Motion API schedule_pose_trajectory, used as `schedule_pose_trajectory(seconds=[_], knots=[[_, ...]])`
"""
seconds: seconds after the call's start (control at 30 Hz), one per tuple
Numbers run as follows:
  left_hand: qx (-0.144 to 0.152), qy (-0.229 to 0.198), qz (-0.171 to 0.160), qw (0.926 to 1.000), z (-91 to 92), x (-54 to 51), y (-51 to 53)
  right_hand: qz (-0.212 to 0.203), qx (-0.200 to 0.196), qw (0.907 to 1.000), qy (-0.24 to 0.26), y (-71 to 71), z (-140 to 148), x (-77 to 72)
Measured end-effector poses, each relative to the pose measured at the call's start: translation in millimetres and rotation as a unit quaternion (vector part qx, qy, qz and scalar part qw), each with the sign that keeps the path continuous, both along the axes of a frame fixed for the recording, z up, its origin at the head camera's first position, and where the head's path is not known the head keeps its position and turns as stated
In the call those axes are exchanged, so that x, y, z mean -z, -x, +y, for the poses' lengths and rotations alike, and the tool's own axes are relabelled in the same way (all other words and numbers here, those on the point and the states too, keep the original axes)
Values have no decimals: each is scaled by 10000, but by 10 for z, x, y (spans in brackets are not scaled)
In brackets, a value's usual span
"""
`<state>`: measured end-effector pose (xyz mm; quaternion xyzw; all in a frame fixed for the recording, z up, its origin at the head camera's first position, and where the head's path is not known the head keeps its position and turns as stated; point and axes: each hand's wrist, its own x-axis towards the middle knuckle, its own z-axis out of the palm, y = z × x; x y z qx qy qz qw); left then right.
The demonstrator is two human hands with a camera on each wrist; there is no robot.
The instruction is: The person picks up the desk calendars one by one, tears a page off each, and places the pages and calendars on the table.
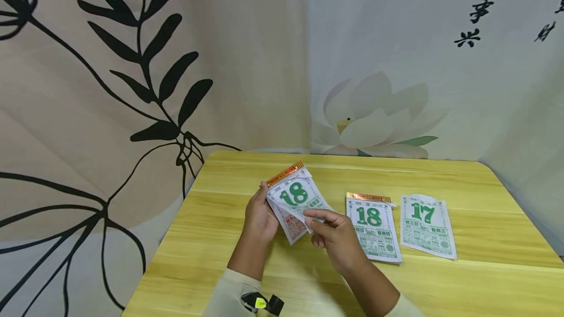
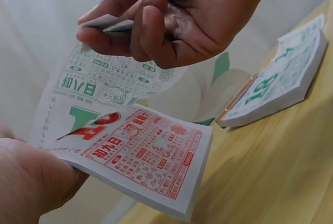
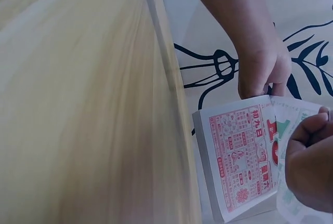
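Observation:
My left hand [image 1: 261, 219] grips a tear-off calendar pad [image 2: 156, 156] by its bound end, above the table. The pad's red and gold binding [image 1: 284, 174] tilts up to the left in the head view. Its top sheet, with a green 18 [image 1: 295, 193], is lifted at the lower edge. Thumb and fingers of my right hand [image 1: 337, 236] pinch that edge. Beneath it a red-printed page [image 3: 239, 156] shows, partly covered by the lifted sheet. The sheet still appears joined at the binding, though the left hand hides part of it there.
On the wooden table [image 1: 493, 263], right of my hands, lies another calendar pad [image 1: 373, 229] showing a green 18. Beside it is a loose sheet with a green 17 [image 1: 426, 229], its top edge uneven. Patterned curtains [image 1: 255, 62] hang behind the table.

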<state>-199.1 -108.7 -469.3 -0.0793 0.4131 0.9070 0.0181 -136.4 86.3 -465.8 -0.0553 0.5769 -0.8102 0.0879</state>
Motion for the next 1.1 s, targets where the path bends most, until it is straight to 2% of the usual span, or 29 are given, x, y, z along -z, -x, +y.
schedule_pose_trajectory(seconds=[0.23, 0.47, 0.87, 1.1], knots=[[13, 186, 15, 9998, -30, 36, 3, -4, -131, 9994, 331, -1, -21, 15], [-26, 299, -16, 9995, -42, 40, 14, -132, 88, 9994, 298, -16, -42, -23], [-174, 220, -20, 9996, -33, 46, 29, -324, 369, 9983, 327, -10, 14, -42], [-110, 302, 71, 9995, -30, 54, 35, -264, 267, 9984, 417, 3, 45, -48]])
